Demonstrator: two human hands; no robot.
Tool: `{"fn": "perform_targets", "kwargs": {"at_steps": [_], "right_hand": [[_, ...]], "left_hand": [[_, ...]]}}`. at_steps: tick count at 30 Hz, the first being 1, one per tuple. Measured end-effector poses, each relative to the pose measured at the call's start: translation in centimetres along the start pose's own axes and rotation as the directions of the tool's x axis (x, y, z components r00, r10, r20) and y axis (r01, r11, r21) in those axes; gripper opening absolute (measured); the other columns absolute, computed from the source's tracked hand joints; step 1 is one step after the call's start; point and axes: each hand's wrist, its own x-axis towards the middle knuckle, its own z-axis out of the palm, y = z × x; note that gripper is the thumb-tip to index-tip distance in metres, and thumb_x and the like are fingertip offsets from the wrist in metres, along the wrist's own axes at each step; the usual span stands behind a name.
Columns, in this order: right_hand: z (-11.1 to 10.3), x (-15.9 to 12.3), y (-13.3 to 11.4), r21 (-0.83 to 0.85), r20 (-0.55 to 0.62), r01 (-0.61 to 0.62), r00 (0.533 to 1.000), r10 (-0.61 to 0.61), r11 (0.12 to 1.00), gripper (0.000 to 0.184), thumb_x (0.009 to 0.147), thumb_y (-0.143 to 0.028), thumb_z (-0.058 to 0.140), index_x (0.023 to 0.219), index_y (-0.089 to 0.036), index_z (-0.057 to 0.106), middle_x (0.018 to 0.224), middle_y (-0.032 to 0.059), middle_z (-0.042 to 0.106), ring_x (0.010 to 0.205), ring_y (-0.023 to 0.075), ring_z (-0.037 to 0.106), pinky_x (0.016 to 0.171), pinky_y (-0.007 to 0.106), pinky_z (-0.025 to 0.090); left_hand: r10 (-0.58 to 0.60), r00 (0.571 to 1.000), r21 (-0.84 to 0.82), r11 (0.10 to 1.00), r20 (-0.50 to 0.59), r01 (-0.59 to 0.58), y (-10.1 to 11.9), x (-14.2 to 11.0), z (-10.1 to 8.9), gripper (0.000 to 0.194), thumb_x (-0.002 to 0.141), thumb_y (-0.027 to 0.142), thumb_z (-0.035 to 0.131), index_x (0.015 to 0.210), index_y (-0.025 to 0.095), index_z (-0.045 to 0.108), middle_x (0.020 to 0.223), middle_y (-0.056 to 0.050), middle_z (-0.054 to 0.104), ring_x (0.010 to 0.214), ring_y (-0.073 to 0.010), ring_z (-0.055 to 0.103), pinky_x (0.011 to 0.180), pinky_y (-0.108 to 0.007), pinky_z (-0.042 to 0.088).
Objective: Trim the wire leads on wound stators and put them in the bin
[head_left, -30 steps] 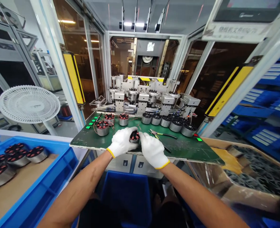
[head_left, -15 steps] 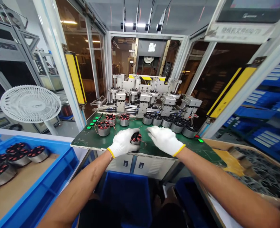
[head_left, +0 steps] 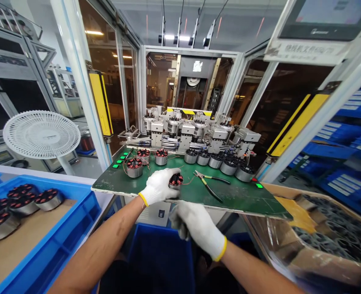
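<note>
left hand (head_left: 158, 187) closed around a wired stator (head_left: 176, 181) | right hand (head_left: 198, 228) loosely curled below the desk (head_left: 244, 200) edge, seemingly empty | three stators with leads (head_left: 134, 167) stand left | row of five stators (head_left: 228, 166) stands right, leads unclear

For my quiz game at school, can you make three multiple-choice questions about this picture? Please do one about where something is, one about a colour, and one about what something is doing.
1. Where is the right hand?
A. Inside the cardboard box
B. Just past the near edge of the green board
C. On the fan

2. What colour are the cuffs of the gloves?
A. Yellow
B. Red
C. Blue

3. What does the left hand hold?
A. Pliers
B. A wound motor stator
C. Nothing

1: B, the hand is off the board's edge.
2: A, yellow bands circle the wrists.
3: B, the stator sits in that hand's fingers.
</note>
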Motion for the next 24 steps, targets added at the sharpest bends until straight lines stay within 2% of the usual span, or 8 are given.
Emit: {"fn": "perform_targets", "kwargs": {"at_steps": [3, 6, 8, 11, 13, 16, 19, 24], "right_hand": [[0.9, -0.7, 0.1, -0.547, -0.115, 0.140, 0.964, -0.240, 0.825, 0.040, 0.094, -0.033, 0.033, 0.124, -0.020, 0.056, 0.107, 0.0128, 0.064, 0.084, 0.0201, 0.061, 0.073, 0.029, 0.046], [0.6, 0.7, -0.2, -0.838, -0.252, -0.057, 0.923, -0.292, 0.543, 0.046, 0.095, -0.019, 0.023, 0.134, -0.018, 0.046, 0.100, 0.0152, 0.063, 0.084, 0.0219, 0.060, 0.069, 0.031, 0.043], [0.3, 1.5, -0.4, -0.846, -0.311, -0.144, 0.916, -0.255, 0.514, 0.043, 0.095, -0.020, 0.025, 0.130, -0.019, 0.051, 0.089, 0.0126, 0.063, 0.076, 0.0218, 0.059, 0.065, 0.030, 0.041], [0.3, 1.8, -0.4, -0.594, -0.359, -0.101, 0.921, -0.151, 0.798, 0.032, 0.093, -0.028, 0.035, 0.107, -0.019, 0.062, 0.078, 0.0074, 0.060, 0.069, 0.0178, 0.055, 0.064, 0.028, 0.040], [0.7, 1.8, 0.0, -0.102, -0.265, -0.013, 0.964, -0.015, 0.995, 0.030, 0.092, -0.033, 0.036, 0.094, -0.017, 0.062, 0.064, 0.0008, 0.050, 0.054, 0.0118, 0.045, 0.054, 0.023, 0.037], [2.2, 1.9, 1.1, 0.690, -0.005, -0.037, 0.998, 0.055, 0.723, 0.029, 0.087, -0.042, 0.043, 0.088, -0.017, 0.057, 0.053, -0.0095, 0.022, 0.041, 0.0060, 0.015, 0.039, 0.018, 0.019], [4.2, 1.9, 2.4, 0.925, -0.009, -0.012, 0.999, 0.054, 0.381, 0.033, 0.079, -0.047, 0.060, 0.087, -0.015, 0.055, 0.054, -0.0117, 0.018, 0.043, 0.0036, 0.008, 0.038, 0.016, 0.011], [5.8, 1.0, 3.6, 0.872, -0.127, 0.043, 0.982, 0.140, 0.487, 0.033, 0.079, -0.048, 0.061, 0.076, -0.016, 0.053, 0.053, -0.0088, 0.034, 0.039, 0.0030, 0.024, 0.034, 0.016, 0.018]], "left_hand": [[0.022, 1.000, -0.066, 0.998, 0.016, -0.021, -0.4, 0.0, -0.2, 0.066, 0.064, 0.039, 0.065, 0.128, 0.034, 0.049, 0.124, 0.001, 0.061, 0.111, -0.0259, 0.059, 0.089, -0.034, 0.050], [0.026, 0.996, -0.127, 0.992, 0.088, -0.014, -0.7, 0.1, -0.7, 0.067, 0.063, 0.040, 0.068, 0.128, 0.033, 0.050, 0.123, 0.001, 0.062, 0.111, -0.0252, 0.059, 0.091, -0.032, 0.049], [0.042, 0.990, -0.173, 0.985, 0.135, -0.018, -1.0, 0.3, -1.0, 0.069, 0.061, 0.037, 0.070, 0.127, 0.032, 0.051, 0.123, 0.001, 0.062, 0.111, -0.0249, 0.059, 0.091, -0.032, 0.049], [0.103, 0.982, -0.267, 0.962, 0.156, -0.059, -1.3, 0.6, -1.2, 0.070, 0.059, 0.030, 0.071, 0.126, 0.029, 0.052, 0.121, 0.000, 0.063, 0.109, -0.0235, 0.059, 0.094, -0.032, 0.047], [0.148, 0.976, -0.325, 0.942, 0.160, -0.089, -1.5, 0.8, -1.1, 0.067, 0.059, 0.028, 0.070, 0.125, 0.026, 0.054, 0.121, -0.001, 0.063, 0.108, -0.0229, 0.060, 0.095, -0.033, 0.046], [0.205, 0.963, -0.388, 0.913, 0.173, -0.125, -1.7, 1.0, -1.1, 0.063, 0.063, 0.025, 0.066, 0.124, 0.022, 0.054, 0.123, -0.003, 0.062, 0.111, -0.0222, 0.058, 0.098, -0.033, 0.044], [0.212, 0.958, -0.401, 0.908, 0.194, -0.120, -1.6, 1.2, -1.3, 0.064, 0.061, 0.019, 0.063, 0.124, 0.020, 0.054, 0.122, -0.004, 0.062, 0.110, -0.0226, 0.058, 0.098, -0.034, 0.044], [0.158, 0.955, -0.373, 0.926, 0.251, -0.055, -1.3, 1.2, -1.5, 0.070, 0.055, 0.022, 0.071, 0.124, 0.023, 0.054, 0.122, -0.003, 0.061, 0.111, -0.0249, 0.057, 0.099, -0.036, 0.043]]}}
